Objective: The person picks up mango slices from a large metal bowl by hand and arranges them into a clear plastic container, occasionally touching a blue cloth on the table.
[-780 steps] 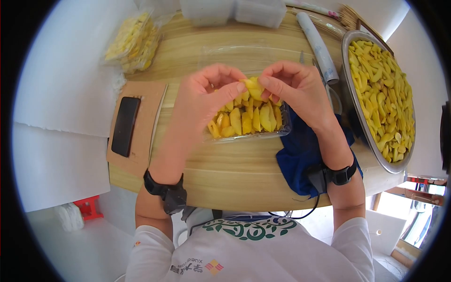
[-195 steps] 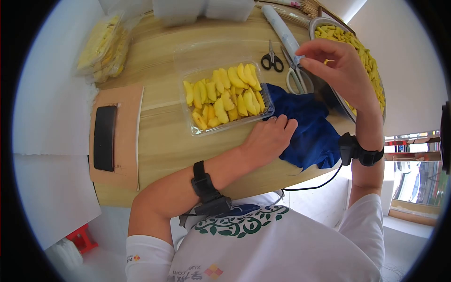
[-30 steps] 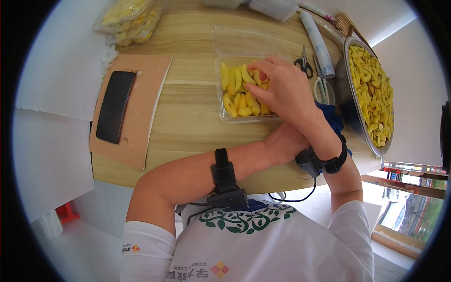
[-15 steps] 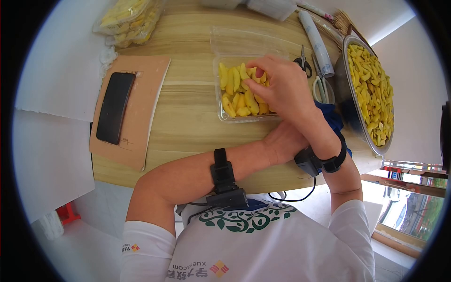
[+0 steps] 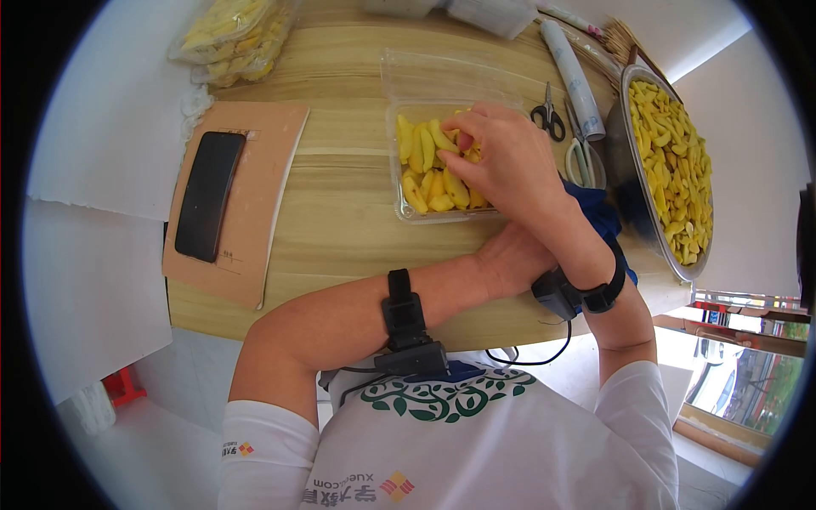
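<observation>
My right hand (image 5: 510, 161) is over a clear plastic box (image 5: 408, 215) with its lid (image 5: 442, 75) folded back. Thumb and forefinger are curled around a yellow fruit slice (image 5: 441, 137) in the upper row; its contact with the fingertips is partly hidden. More yellow fruit slices (image 5: 438, 189) lie in rows in the box, and the hand covers its right part. My left hand (image 5: 516, 257) is crossed beneath my right wrist, close to a blue cloth (image 5: 599, 208). Its fingers are out of sight under the right forearm.
A large metal basin (image 5: 633, 183) of yellow slices stands at right. Beside it lie scissors (image 5: 551, 119), green-handled scissors (image 5: 582, 161) and a film roll (image 5: 573, 81). At left, a phone (image 5: 210, 195) rests on a brown folder (image 5: 268, 204); filled boxes (image 5: 234, 38) are stacked behind.
The slice at my right fingertips has tipped from nearly upright to slanting. My right hand has shifted slightly left and down; my left hand stays in place.
</observation>
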The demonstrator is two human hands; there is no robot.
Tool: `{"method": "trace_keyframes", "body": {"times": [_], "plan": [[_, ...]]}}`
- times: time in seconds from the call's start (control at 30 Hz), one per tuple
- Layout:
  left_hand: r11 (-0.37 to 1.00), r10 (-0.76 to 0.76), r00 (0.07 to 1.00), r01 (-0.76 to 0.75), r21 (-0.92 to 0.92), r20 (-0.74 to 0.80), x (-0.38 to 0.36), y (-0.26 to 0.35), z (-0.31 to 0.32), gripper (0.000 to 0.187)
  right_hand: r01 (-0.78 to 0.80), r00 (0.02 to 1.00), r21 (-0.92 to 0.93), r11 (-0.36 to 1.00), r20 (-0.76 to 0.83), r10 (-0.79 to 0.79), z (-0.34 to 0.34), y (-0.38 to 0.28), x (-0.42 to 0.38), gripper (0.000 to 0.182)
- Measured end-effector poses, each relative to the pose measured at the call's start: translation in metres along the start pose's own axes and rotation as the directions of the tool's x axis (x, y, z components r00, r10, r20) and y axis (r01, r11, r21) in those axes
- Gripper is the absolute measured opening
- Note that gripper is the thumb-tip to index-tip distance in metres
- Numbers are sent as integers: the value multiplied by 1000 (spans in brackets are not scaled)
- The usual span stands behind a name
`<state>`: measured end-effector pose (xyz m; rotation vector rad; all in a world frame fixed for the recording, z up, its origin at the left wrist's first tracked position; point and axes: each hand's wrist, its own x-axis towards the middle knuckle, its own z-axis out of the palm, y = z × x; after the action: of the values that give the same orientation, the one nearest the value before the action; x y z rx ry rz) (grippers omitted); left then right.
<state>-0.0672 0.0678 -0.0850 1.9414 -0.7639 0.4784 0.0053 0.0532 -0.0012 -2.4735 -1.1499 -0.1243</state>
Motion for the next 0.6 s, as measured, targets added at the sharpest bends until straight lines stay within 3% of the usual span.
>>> {"method": "trace_keyframes", "body": {"times": [0.33,0.53,0.6], "plan": [[1000,-15,1000,15,-27,1,1,2,-2,35,20,1000,30,999,8,-21,2,1,1,23],[996,-57,992,65,-68,116,-1,-1,3,37,-53,995,125,991,-81,63,-18,2,0,22],[988,-69,996,60,142,55,-1,1,7,28,-92,990,148,985,-95,107,-31,5,-3,21]]}}
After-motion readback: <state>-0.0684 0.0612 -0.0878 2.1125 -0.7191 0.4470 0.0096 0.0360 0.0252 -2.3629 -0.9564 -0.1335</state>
